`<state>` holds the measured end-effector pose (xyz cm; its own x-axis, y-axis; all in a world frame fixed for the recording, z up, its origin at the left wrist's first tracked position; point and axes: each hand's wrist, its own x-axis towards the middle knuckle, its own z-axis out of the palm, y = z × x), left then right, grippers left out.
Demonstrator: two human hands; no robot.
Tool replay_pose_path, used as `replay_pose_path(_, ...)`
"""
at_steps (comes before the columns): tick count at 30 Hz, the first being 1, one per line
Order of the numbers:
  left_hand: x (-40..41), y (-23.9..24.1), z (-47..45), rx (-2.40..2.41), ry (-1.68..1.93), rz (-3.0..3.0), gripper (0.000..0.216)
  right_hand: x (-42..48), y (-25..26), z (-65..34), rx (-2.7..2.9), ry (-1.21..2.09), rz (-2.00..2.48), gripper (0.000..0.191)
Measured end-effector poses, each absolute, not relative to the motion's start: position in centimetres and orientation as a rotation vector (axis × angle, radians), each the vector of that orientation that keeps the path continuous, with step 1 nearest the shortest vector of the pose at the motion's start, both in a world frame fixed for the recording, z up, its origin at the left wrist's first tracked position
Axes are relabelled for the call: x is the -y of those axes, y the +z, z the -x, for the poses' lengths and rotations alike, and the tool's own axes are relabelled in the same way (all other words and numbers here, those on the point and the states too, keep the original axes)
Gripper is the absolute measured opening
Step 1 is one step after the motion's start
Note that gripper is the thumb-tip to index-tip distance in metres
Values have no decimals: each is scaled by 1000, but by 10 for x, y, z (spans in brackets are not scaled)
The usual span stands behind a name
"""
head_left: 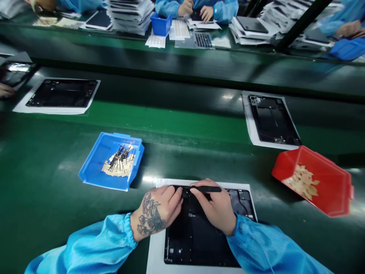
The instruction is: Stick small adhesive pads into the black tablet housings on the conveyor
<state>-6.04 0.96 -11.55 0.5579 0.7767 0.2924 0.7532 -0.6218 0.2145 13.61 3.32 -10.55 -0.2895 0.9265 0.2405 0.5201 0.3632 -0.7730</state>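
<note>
A black tablet housing lies on a white sheet right in front of me. My right hand is closed round black tweezers, held almost level over the housing's far edge. Their tip reaches toward my left fingers. Bent and pressed together, the fingers of my left hand rest at the far left part of that edge. Whatever may be between those fingertips is hidden. My right hand and forearm cover part of the housing's right side.
A blue bin with thin dark cable-like parts and pale pieces stands left. A red bin holding pale pieces stands right. Two more housings, one left, one right, lie on sheets beyond. Co-workers' hands work across the bench.
</note>
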Motion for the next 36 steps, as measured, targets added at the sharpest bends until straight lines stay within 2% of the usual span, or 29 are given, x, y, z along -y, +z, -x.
replay_pose_path(4,-10,-118,60,-1341,578,-2717,26,-33,-99,-142,1861,703,1286,4)
replay_pose_path(20,-11,-115,62,-1326,567,-2701,25,-37,-100,-142,1508,1172,1502,23)
replay_pose_path(36,-10,-112,63,-1316,577,-2680,25,-34,-102,-144,1776,926,1472,9)
